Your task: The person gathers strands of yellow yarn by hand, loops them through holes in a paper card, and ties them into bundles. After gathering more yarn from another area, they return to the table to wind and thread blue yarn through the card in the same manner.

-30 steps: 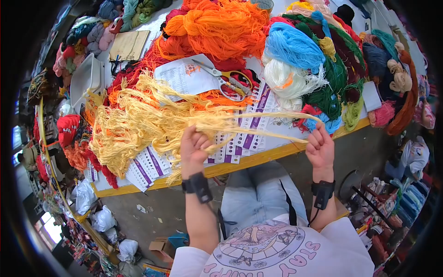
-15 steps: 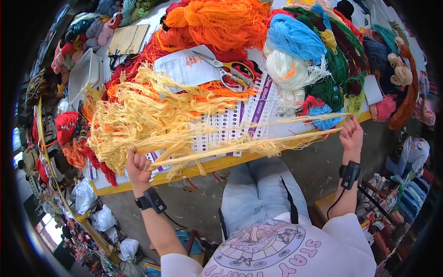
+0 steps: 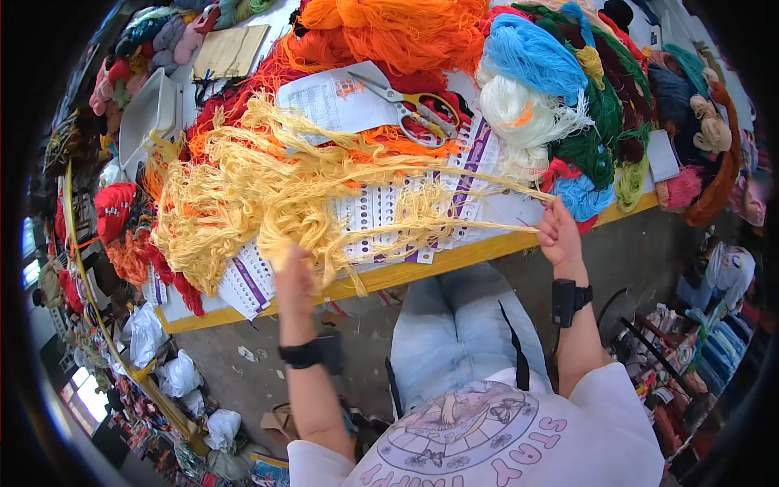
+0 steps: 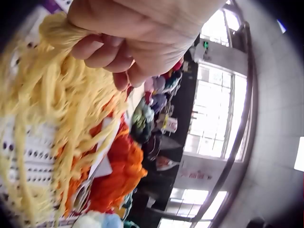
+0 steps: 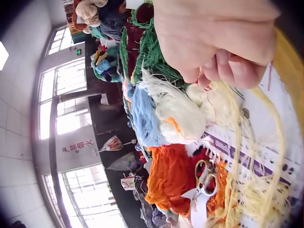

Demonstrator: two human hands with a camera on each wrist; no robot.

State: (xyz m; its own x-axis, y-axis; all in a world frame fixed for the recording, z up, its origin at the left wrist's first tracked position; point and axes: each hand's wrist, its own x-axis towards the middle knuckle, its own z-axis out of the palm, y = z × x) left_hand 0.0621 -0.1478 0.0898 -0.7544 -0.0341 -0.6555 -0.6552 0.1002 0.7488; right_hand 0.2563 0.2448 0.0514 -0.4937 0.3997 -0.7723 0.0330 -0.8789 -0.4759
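Note:
A big tangle of pale yellow yarn [image 3: 235,191] spreads over the left half of the table. My left hand [image 3: 294,284], blurred in the head view, is at the front of the tangle. The left wrist view shows its curled fingers [image 4: 107,54] pinching a bunch of the yellow yarn [image 4: 57,71]. Off to the right, my right hand [image 3: 560,235] holds the end of a loop of the same yarn, whose two strands run back left to the tangle. From the right wrist view, these strands [image 5: 232,142] hang below its curled fingers [image 5: 228,69].
Punched cards with purple stripes [image 3: 247,284] lie beneath the yarn. Behind are a printed sheet [image 3: 333,101], yellow-handled scissors [image 3: 418,114] and orange yarn [image 3: 389,36]. White [image 3: 523,122], blue [image 3: 535,61] and green yarn [image 3: 596,150] are heaped right. The table's yellow edge [image 3: 389,282] runs along the front.
My hands first drew apart, stretching the yellow strands along the table edge. Since then the left hand has come back right and the right hand left, and the strands hang slacker.

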